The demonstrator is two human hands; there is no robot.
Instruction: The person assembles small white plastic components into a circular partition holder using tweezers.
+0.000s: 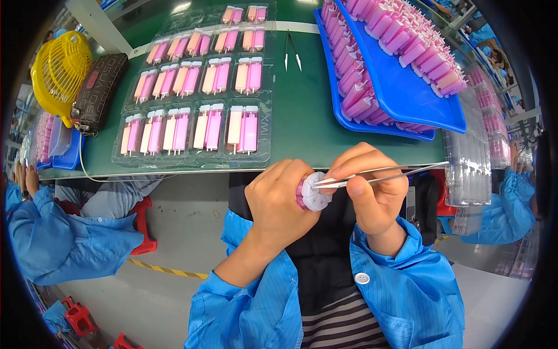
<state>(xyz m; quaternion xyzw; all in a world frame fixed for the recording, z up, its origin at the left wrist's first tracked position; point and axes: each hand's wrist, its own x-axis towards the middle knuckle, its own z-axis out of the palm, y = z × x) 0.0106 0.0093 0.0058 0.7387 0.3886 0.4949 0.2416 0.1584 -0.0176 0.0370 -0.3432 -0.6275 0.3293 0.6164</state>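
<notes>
My left hand (276, 198) is closed around a small pink piece with a white, petal-like end (317, 200), held just in front of the bench edge. Most of the pink part is hidden by my fingers, so its full shape and number of parts cannot be made out. In my right hand (375, 189) is a pair of metal tweezers (427, 168), pinched between thumb and fingers. Their tips meet the white end; whether they grip anything there is too small to tell. Beyond my hands, a clear plastic tray (192, 162) holds paired pink and peach tubes (248, 129).
Another pair of tweezers (298, 60) lies on the green bench (296, 128). Stacked blue trays (401, 87) with many pink tubes stand at right, near stacked clear trays (465, 168). A yellow basket (61, 67) and dark pouch (102, 90) sit at left. Co-workers in blue sit either side.
</notes>
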